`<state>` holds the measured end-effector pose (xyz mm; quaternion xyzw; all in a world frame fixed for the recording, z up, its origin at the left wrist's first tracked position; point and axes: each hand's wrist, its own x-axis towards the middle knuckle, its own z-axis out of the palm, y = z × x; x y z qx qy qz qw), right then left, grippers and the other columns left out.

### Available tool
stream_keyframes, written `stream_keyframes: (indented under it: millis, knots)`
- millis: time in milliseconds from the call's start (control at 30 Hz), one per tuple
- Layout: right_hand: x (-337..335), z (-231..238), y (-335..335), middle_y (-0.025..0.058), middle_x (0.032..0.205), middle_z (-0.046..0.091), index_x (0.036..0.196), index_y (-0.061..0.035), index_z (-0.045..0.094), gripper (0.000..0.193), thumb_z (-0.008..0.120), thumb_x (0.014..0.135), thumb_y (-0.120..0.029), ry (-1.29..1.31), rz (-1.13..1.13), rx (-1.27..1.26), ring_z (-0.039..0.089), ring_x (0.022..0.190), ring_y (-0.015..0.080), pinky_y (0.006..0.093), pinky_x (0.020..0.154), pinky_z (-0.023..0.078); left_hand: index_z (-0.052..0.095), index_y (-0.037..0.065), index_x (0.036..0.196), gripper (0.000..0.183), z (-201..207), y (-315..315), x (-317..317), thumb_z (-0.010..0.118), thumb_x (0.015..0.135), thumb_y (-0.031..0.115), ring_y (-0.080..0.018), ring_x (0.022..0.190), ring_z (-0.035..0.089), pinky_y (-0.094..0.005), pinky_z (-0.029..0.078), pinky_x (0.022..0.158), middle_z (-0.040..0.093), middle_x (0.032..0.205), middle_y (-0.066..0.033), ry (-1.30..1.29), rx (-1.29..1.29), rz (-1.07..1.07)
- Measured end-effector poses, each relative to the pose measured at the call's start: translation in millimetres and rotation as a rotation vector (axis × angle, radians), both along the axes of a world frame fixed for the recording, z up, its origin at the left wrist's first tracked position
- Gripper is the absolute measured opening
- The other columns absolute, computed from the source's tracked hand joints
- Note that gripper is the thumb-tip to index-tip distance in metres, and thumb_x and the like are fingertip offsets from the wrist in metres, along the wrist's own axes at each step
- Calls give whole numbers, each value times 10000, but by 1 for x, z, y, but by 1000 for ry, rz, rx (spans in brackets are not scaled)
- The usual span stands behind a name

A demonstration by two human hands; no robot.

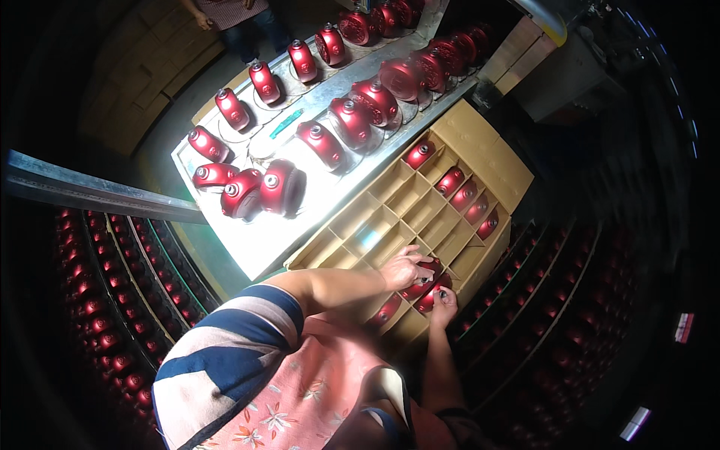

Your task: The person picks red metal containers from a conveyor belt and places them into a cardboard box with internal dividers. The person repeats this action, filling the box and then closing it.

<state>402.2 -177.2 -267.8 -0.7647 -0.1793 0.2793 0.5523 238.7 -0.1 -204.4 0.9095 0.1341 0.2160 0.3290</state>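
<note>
**Two red bottles handled at the near end of a divided carton**

Both hands are found at work inside a cardboard carton (517, 174), which is set against the near edge of the bench (241, 244). A red bottle (433, 265) is covered by the left hand (406, 270), its fingers spread over the top; whether the neck is gripped cannot be told. Just beside it, nearer the carton's near corner, a second bottle (425, 303) is pinched at its neck between thumb and fingers of the right hand (445, 301). Both bottles are seated in compartments formed by the dividers (406, 225).

Another bottle (387, 308) is noted close to the carton's near edge, and a row of bottles (465, 196) is lodged along its far edge.

On the bench, red bottles are lined up in two rows running to the far end, with a cluster (241, 193) at the near left corner. A green tool (287, 124) is laid between the rows. Racks (112, 315) of similar bottles are seen on both sides. Beyond the bench's far edge, a second person (238, 16) is partly visible.
</note>
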Motion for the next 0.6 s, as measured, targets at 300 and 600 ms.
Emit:
stream_keyframes:
  millis: [300,600]
  knots:
    - [10,211,57,-28,831,573,995,-18,608,165,661,845,26,-173,32,107,515,743,37,184,670,407,682,-12,1014,208,210,107,-188,675,810,28,-267,1238,535,-372,445,1009,638,1216,-139,-384,-805,116]
    - [-36,351,322,-86,648,492,977,-14,642,156,702,836,-41,-252,213,410,377,537,-14,174,479,261,688,-37,960,227,260,151,-353,706,733,-45,-321,1185,568,-418,429,1013,683,1085,-170,-517,-408,679]
